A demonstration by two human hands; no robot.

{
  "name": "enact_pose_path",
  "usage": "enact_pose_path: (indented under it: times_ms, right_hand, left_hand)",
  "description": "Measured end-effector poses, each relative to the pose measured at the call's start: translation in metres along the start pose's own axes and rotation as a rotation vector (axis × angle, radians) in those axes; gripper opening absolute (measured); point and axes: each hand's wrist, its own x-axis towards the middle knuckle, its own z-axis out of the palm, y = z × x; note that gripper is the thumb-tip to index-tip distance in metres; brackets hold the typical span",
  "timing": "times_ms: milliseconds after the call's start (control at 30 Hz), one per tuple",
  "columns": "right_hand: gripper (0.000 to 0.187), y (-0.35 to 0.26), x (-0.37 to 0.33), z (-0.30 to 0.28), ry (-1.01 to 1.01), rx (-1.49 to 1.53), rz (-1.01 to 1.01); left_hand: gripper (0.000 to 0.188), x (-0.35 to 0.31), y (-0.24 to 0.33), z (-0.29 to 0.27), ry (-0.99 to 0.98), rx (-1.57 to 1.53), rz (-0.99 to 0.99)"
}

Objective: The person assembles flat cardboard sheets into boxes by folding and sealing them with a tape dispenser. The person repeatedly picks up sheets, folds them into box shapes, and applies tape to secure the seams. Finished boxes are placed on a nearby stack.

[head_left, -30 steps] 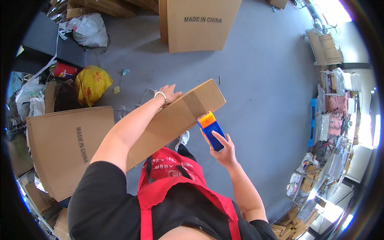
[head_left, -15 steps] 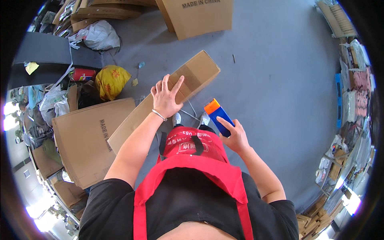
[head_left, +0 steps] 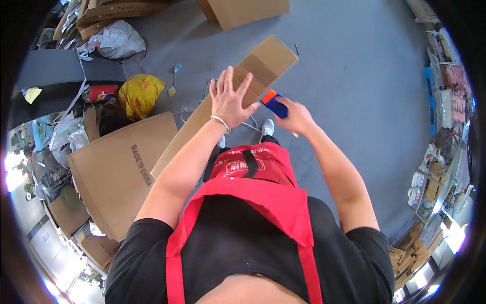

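Note:
A long, narrow cardboard box [head_left: 276, 57] slants in front of me, from near my left forearm up to the far right. A brownish band of tape [head_left: 255, 72] crosses its upper face near the far end. My left hand [head_left: 230, 104] lies on that face with fingers spread, holding nothing. Just right of the box, my right hand [head_left: 297, 117] grips a blue handheld tool with an orange end [head_left: 275, 104]. Its exact kind is unclear, and my fingers cover part of it. The orange end is close to the box's side; whether they touch I cannot tell.
Flattened cardboard [head_left: 114, 169] leans at the left, near a yellow bag [head_left: 140, 96] and a white bag [head_left: 120, 40]. Another carton [head_left: 248, 11] stands ahead. Loose strapping [head_left: 187, 112] lies on the floor by my shoes [head_left: 268, 129]. Racks of goods line the right side.
The box and my left hand on it have shifted up and to the right. My right hand has brought the tool up, turned it, and closed the gap to the box's side.

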Motion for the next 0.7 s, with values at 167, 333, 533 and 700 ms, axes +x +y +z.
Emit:
enact_pose_path:
  times_ms: [167,333,533,700]
  right_hand:
    - [0.071,-0.07,-0.139,-0.009,0.259,0.352,-0.263]
    - [0.07,-0.152,-0.179,0.049,0.269,0.325,-0.249]
    - [0.071,-0.202,-0.183,0.082,0.284,0.25,-0.334]
    - [0.068,-0.2,-0.171,0.103,0.314,0.198,-0.236]
  left_hand:
    - [0.038,-0.047,-0.033,-0.038,-0.392,-1.127,-0.293]
    - [0.023,-0.088,-0.075,-0.103,-0.898,-1.776,-0.802]
    - [0.018,-0.101,-0.151,-0.122,-0.701,-1.642,-0.813]
    - [0.034,-0.066,-0.227,-0.108,-0.525,-1.757,-0.864]
